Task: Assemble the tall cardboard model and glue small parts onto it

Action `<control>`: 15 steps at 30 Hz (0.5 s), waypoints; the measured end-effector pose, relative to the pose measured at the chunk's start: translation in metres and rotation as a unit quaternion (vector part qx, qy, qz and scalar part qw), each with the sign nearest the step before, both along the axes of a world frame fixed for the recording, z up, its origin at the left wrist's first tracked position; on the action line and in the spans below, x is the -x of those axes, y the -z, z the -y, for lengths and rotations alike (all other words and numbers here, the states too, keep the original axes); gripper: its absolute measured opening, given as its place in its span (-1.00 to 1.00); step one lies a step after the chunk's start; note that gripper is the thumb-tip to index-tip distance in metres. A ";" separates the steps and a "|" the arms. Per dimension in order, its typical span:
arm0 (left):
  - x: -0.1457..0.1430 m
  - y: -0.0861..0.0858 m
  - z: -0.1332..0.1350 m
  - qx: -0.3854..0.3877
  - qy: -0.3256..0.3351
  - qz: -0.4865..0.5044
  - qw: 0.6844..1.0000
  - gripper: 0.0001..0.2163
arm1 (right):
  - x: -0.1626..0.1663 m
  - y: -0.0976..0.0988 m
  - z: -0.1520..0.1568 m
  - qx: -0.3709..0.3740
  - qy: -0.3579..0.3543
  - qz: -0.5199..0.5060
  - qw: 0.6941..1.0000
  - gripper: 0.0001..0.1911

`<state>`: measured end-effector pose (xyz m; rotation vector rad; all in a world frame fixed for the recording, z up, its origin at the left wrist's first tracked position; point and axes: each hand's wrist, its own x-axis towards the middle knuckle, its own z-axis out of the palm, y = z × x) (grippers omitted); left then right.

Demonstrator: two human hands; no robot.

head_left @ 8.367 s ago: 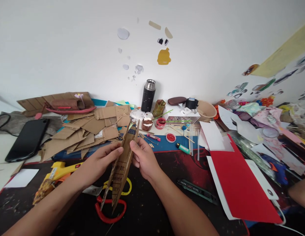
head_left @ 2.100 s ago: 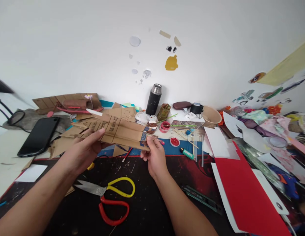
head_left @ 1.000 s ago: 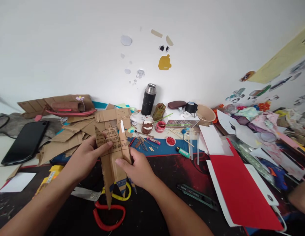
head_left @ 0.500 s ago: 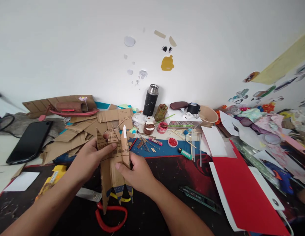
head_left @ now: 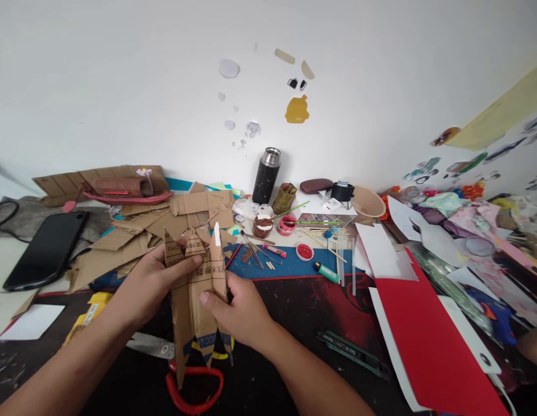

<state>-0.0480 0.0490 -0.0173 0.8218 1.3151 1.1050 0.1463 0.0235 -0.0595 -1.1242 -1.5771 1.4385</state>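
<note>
Between my two hands is a brown cardboard piece (head_left: 202, 315) with printed characters, lengthwise creases and pointed, notched ends at top and bottom. My left hand (head_left: 158, 277) grips its upper left side, thumb across the front. On its right edge my right hand (head_left: 238, 306) is closed, thumb on the front face and fingers behind. Below the piece lie red-handled scissors (head_left: 197, 404), partly covered by it. Something yellow and curved (head_left: 225, 351) shows behind its lower points. A yellow tool (head_left: 89, 309) is partly hidden by my left forearm.
Cardboard scraps (head_left: 116, 248) and a model boat (head_left: 125, 190) lie at the back left, near a black phone (head_left: 47, 248). A black flask (head_left: 267, 176) stands behind paint pots (head_left: 287, 225). A utility knife (head_left: 353, 352) and red paper (head_left: 433, 335) lie to the right.
The cardboard piece and both hands have shifted slightly left, and its lower left point hangs a little lower. Both hands keep their grip. The whole view has moved a little.
</note>
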 end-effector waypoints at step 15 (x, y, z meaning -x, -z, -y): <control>-0.004 0.003 0.000 0.007 -0.005 0.016 1.000 -0.58 | 0.002 0.002 0.001 0.022 0.003 -0.010 1.000 -0.80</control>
